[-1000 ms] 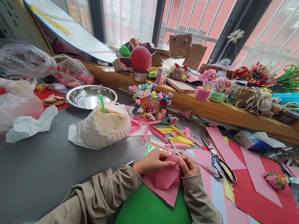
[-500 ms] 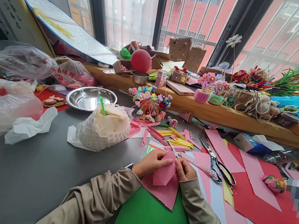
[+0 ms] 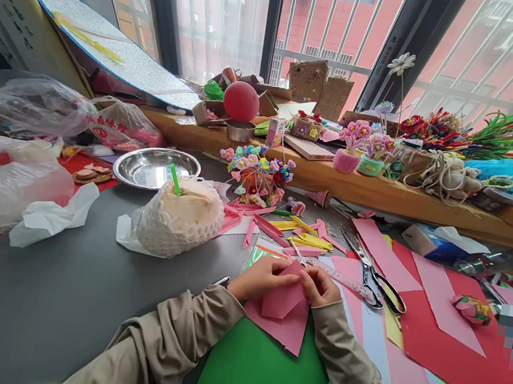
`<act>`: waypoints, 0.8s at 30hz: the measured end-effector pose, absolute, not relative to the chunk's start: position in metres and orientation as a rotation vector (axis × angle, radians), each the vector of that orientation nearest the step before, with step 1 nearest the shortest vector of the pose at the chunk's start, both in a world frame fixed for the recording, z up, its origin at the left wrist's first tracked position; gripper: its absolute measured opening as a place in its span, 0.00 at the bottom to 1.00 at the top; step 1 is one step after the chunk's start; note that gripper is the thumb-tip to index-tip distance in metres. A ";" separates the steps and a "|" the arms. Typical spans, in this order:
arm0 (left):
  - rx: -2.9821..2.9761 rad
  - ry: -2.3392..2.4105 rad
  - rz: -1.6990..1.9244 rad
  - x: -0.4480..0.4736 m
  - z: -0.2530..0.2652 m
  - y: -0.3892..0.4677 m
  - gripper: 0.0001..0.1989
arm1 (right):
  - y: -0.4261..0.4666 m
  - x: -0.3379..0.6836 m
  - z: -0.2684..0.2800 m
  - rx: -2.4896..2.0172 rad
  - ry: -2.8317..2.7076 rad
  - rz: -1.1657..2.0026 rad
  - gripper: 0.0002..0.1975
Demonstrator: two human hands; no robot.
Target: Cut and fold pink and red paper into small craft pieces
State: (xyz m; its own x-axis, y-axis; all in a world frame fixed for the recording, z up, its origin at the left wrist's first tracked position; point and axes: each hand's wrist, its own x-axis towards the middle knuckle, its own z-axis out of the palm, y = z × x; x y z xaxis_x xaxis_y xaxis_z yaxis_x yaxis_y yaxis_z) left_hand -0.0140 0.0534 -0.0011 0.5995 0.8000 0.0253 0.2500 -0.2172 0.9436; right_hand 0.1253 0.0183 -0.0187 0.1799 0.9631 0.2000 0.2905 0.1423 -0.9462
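Between my two hands is a folded piece of pink paper (image 3: 283,299), its top corner pointing up. My left hand (image 3: 261,279) pinches its left side, thumb across the front. On the right edge, near the top corner, the fingers of my right hand (image 3: 320,285) are closed on the same paper. Under it lies a larger pink sheet (image 3: 288,336), resting over a green board (image 3: 270,380). Just beyond my fingertips lie small scissors (image 3: 299,254), partly hidden by the paper and my hands.
Large scissors (image 3: 367,264) and a patterned ruler (image 3: 345,279) lie right of my hands among coloured sheets. Folded pink and yellow strips (image 3: 310,240) lie ahead. A coconut in foam netting (image 3: 182,219) with a green straw stands at left, before a metal plate (image 3: 156,169).
My right hand has shifted slightly inward and its fingers sit closer to my left thumb at the paper's top. The view has moved a little; the paper stays held in both hands.
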 end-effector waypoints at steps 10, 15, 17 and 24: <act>1.762 0.779 0.598 -0.014 0.003 0.052 0.16 | 0.019 0.129 -0.016 -1.271 -1.182 0.941 0.15; 1.760 0.792 0.596 -0.014 0.006 0.052 0.17 | 0.020 0.128 -0.016 -1.268 -1.168 0.922 0.16; 1.753 0.802 0.599 -0.014 0.006 0.051 0.18 | 0.020 0.127 -0.017 -1.248 -1.175 0.887 0.15; 1.420 0.921 0.847 -0.012 0.014 0.052 0.15 | 0.021 0.130 -0.015 -1.235 -0.891 0.991 0.14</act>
State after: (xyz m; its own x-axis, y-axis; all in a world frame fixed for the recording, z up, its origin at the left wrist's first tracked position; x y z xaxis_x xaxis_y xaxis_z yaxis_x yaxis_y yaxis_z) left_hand -0.0124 0.0523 0.0142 0.4247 0.9051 -0.0191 0.0558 -0.0051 0.9984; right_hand 0.1299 0.0214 -0.0146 0.3311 0.9435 0.0140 -0.1146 0.0550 -0.9919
